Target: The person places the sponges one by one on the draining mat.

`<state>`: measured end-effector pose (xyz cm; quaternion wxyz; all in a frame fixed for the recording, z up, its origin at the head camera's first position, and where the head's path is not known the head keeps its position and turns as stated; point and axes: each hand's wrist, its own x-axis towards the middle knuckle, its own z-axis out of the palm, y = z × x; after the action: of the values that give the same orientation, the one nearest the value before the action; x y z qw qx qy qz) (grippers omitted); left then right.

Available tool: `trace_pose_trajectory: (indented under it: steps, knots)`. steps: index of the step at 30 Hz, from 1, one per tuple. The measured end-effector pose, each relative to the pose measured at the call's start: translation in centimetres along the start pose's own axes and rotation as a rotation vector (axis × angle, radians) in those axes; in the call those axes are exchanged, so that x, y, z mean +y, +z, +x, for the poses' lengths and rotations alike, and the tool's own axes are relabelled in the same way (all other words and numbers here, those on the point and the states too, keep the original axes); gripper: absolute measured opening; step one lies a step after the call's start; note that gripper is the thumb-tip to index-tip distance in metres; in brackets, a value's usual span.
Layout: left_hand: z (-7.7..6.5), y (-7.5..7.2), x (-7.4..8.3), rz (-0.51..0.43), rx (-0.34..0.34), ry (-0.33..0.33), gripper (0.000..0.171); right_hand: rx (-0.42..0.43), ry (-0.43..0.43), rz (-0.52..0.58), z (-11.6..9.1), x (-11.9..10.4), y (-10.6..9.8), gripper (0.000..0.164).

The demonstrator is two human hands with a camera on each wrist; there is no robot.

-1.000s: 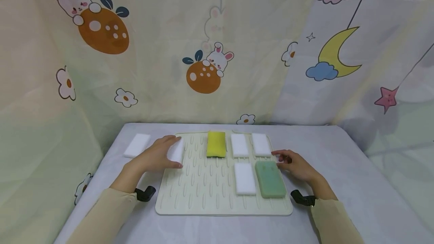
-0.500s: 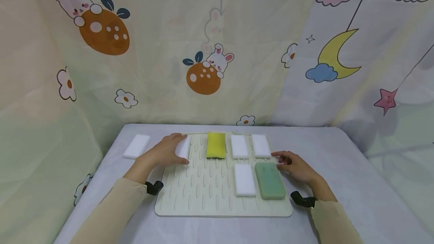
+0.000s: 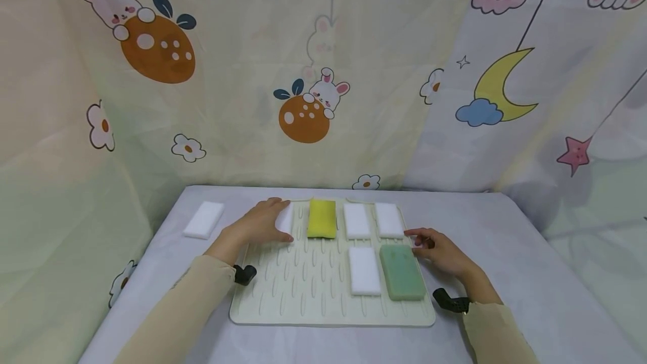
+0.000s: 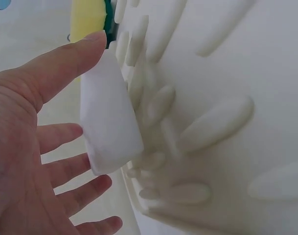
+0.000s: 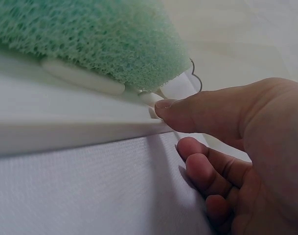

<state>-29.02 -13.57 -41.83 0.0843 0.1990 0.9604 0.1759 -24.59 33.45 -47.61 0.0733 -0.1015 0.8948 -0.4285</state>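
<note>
My left hand (image 3: 259, 224) holds a white sponge (image 3: 284, 219) at the back left of the cream ribbed mat (image 3: 288, 308). In the left wrist view, the thumb lies at one end of that sponge (image 4: 109, 117) and the fingers along its side; part of it is hidden in the head view. Right of it lies a yellow sponge (image 3: 322, 219) with a dark green underside. My right hand (image 3: 440, 251) touches the mat's right edge with thumb and index finger, other fingers loosely curled. Beside it stands a porous green sponge (image 3: 402, 272).
On the mat, two white sponges (image 3: 357, 221) lie at the back right and another white sponge (image 3: 364, 271) is left of the green one. Off the mat, a white sponge (image 3: 204, 219) lies on the table's white cloth (image 3: 525, 274) at far left. A printed curtain (image 3: 242, 145) stands behind.
My left hand has moved right across the mat's back left with the white sponge, closer to the yellow sponge. The right hand has stayed at the mat's edge.
</note>
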Motion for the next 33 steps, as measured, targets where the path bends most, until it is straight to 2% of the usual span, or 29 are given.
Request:
trace_pose_trajectory:
  steps: [6, 17, 25, 33]
  knots:
    - [0.6, -0.1, 0.8, 0.003, -0.031, -0.043, 0.100, 0.001, -0.006, 0.024, 0.0, 0.1, 0.1, 0.047]
    - [1.5, 0.6, 0.1, 0.012, -0.037, -0.044, 0.101, 0.003, 0.004, -0.002, 0.1, 0.1, 0.1, 0.046]
    - [1.6, 0.8, 0.1, -0.005, -0.041, -0.059, 0.101, 0.010, -0.001, -0.025, 0.0, 0.0, 0.1, 0.047]
    - [1.8, 1.0, 0.1, 0.027, -0.048, -0.060, 0.102, 0.013, 0.009, -0.014, -0.1, 0.0, 0.2, 0.047]
